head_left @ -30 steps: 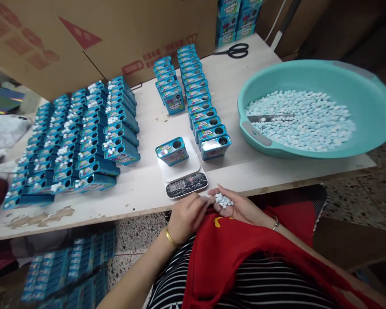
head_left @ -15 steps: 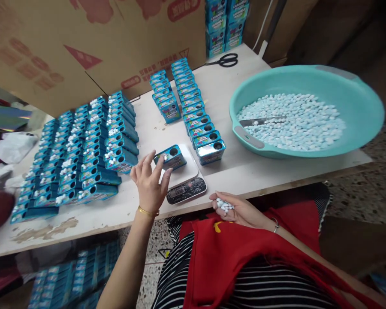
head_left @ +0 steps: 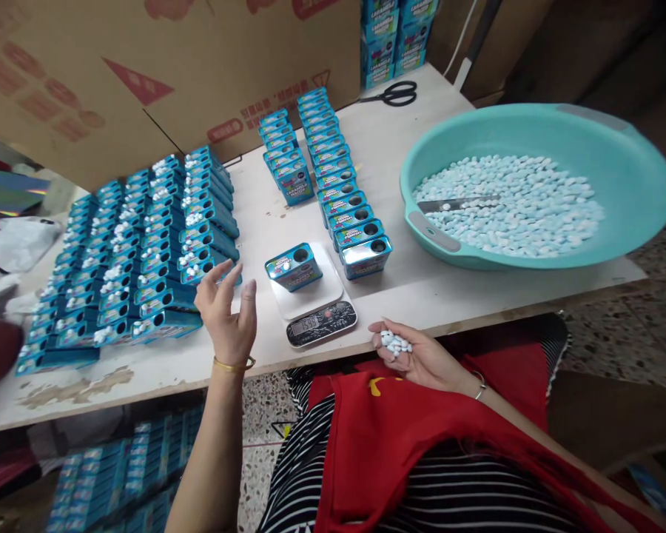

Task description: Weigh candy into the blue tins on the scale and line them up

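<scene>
A blue candy tin point(head_left: 295, 268) with a round hole in its top stands on a small white kitchen scale point(head_left: 320, 323), whose display is lit. One pale candy lies on the tin's lid. Left of the scale, my left hand point(head_left: 226, 311) is raised with fingers apart and nothing in it, close to the front of the tin rows. By the table's front edge, my right hand point(head_left: 416, 357) is cupped palm up around a small heap of pale blue candies point(head_left: 395, 343). Its fingers curl about them.
Several rows of tins point(head_left: 160, 296) with candies on top fill the table's left. Two more tin rows point(head_left: 360, 231) stand behind the scale. On the right is a turquoise basin point(head_left: 644, 215) of candies with a metal scoop point(head_left: 441, 205). Scissors point(head_left: 397, 93) lie behind; a cardboard box point(head_left: 200, 81) borders the back.
My left hand has moved left, away from the tin on the scale, leaving one candy on its lid. My right hand still holds the candies.
</scene>
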The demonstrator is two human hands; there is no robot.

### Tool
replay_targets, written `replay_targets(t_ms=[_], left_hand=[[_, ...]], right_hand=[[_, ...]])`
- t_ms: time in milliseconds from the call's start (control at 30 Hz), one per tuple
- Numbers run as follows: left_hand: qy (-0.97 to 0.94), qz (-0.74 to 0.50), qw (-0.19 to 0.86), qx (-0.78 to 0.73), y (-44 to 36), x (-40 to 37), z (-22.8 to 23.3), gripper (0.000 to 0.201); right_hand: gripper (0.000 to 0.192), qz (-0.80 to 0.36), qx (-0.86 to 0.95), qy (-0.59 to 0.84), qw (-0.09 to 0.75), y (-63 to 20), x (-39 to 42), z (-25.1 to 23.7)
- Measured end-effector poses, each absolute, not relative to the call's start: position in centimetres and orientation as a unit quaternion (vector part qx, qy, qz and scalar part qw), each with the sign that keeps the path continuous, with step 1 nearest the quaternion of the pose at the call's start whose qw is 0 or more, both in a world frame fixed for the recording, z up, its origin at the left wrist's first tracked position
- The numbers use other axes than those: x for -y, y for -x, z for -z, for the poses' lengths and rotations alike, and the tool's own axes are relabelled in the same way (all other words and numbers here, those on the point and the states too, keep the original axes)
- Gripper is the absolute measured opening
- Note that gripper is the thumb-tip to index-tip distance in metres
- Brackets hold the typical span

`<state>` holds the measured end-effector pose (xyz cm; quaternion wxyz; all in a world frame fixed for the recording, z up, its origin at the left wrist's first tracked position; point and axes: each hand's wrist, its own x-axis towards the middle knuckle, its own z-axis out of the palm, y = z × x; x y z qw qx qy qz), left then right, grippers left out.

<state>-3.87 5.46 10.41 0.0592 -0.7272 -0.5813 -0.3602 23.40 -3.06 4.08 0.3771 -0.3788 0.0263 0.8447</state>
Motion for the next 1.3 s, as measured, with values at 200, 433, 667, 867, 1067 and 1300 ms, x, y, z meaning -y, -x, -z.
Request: replay_targets(t_ms=[200, 433, 667, 867, 1067, 1300], left_hand=[[0.738, 0.362, 0.053, 0.568, 3.4, -5.6, -10.2, 0.028], [0.771, 0.349, 0.043, 0.531, 2.6, -5.7, -9.7, 0.030], [0.821, 0.248, 0.063, 0.511, 0.8, -7.1, -9.4, 0.033], [0.826, 0.211, 0.017, 0.522, 0.3, -8.7, -10.8, 0.055], [0.825, 0.213, -0.049, 0.521, 1.3, -15.5, -11.8, 0.036], [0.824, 0.153, -0.006, 0.545, -0.7, -27.0, -9.2, 0.035]], right_hand=[[0.018, -0.834, -0.022, 0.379, 0.401, -23.4, 3.1, -4.0], [0.019, -0.827, -0.005, 0.397, 0.398, -23.2, 3.1, -4.0], [0.019, -0.827, 0.007, 0.394, 0.401, -22.9, 3.0, -3.8], [0.019, -0.820, -0.007, 0.402, 0.408, -22.8, 2.8, -3.6], [0.018, -0.817, -0.020, 0.400, 0.414, -22.3, 2.4, -3.1], [0.020, -0.812, -0.023, 0.416, 0.409, -22.1, 2.1, -2.9]])
